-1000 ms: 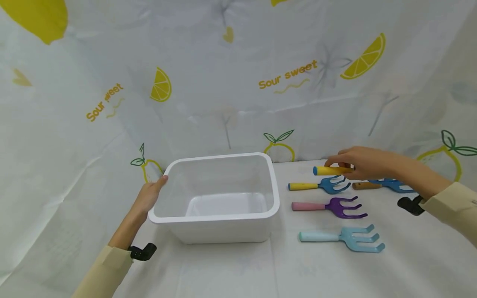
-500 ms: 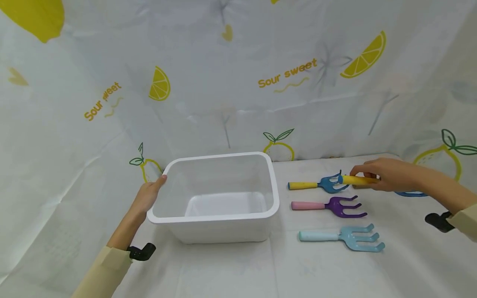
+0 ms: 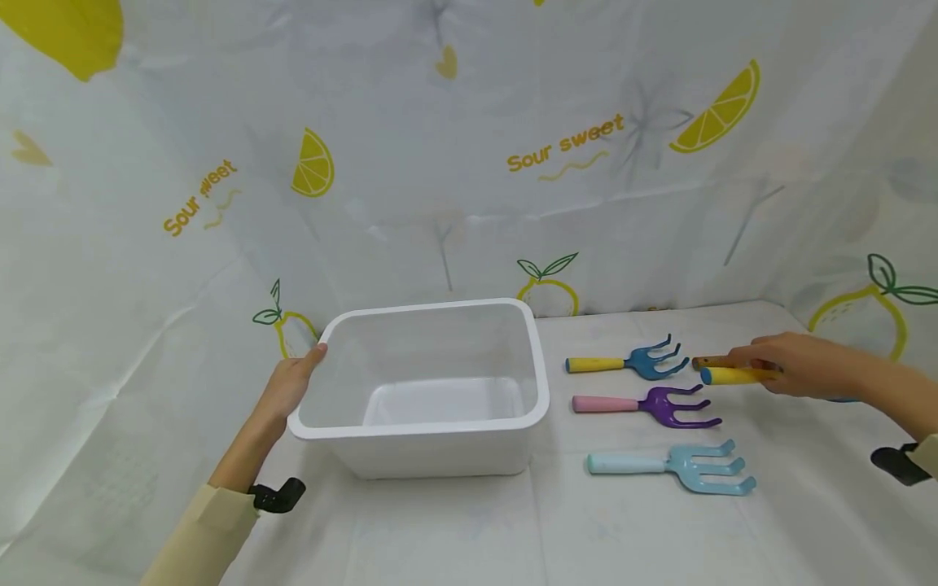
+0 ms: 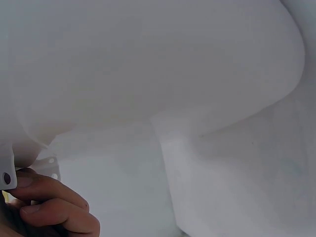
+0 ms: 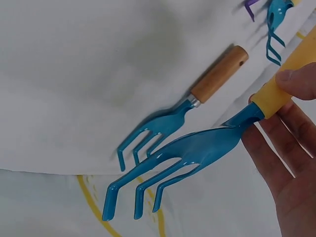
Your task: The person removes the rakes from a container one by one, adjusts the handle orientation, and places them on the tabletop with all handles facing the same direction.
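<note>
My left hand (image 3: 289,387) grips the left rim of a white plastic tub (image 3: 432,452), thumb on top; in the left wrist view its curled fingers (image 4: 54,202) show beside the tub's outer wall. At the right, my right hand (image 3: 813,366) pinches the yellow handle of a blue hand rake (image 5: 197,145), held above the table with its three tines pointing down. Beneath it lies a blue rake with a brown wooden handle (image 5: 219,74), largely hidden by the hand in the head view.
Left of my right hand lie another yellow-handled blue rake (image 3: 597,365), a purple rake with a pink handle (image 3: 608,404) and a light blue rake (image 3: 630,464) nearer the front. A lemon-print sheet (image 3: 410,163) hangs behind the white-covered table (image 3: 469,529).
My right hand has carried the yellow-handled hand rake rightward and down, from behind the tools to beside the wooden-handled one. The left hand has stayed on the tub's rim.
</note>
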`<move>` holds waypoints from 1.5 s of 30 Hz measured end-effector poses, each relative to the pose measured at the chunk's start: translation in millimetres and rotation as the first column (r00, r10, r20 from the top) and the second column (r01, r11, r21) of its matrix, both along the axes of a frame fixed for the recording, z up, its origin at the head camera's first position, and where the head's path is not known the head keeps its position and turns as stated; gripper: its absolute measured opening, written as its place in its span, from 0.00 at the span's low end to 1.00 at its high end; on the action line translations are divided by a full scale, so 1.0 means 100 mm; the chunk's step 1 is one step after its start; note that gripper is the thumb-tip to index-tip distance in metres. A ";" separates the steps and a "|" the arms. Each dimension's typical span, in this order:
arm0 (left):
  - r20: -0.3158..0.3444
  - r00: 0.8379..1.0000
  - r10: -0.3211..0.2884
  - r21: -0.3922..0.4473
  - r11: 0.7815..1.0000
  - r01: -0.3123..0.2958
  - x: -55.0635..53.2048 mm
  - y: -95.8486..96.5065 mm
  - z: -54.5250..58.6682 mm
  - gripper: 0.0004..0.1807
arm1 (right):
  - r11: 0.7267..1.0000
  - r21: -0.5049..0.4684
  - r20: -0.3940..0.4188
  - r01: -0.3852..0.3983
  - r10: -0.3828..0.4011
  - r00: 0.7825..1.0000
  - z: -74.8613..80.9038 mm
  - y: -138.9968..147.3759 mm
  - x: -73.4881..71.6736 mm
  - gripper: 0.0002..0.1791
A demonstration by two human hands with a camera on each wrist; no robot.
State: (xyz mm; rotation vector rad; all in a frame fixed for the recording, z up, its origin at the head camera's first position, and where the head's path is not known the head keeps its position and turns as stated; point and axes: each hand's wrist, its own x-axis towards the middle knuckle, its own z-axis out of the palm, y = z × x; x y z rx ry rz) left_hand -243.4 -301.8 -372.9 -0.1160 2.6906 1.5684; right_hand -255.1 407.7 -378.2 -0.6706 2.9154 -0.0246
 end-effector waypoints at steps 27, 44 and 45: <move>0.009 1.000 0.010 0.013 1.000 -0.011 -0.04 -0.04 0.00 0.42 | 0.996 -0.021 0.052 0.091 -0.089 0.995 -0.65 0.42 0.02 0.20; 0.027 1.000 -0.004 0.036 0.999 0.003 -0.03 -0.02 0.00 0.42 | 0.990 -0.014 0.061 0.137 -0.136 0.989 -0.75 0.34 0.05 0.16; 0.026 1.000 -0.003 0.038 0.999 0.002 -0.03 -0.02 0.00 0.42 | 0.990 -0.018 0.062 0.141 -0.139 0.988 -0.76 0.34 0.05 0.16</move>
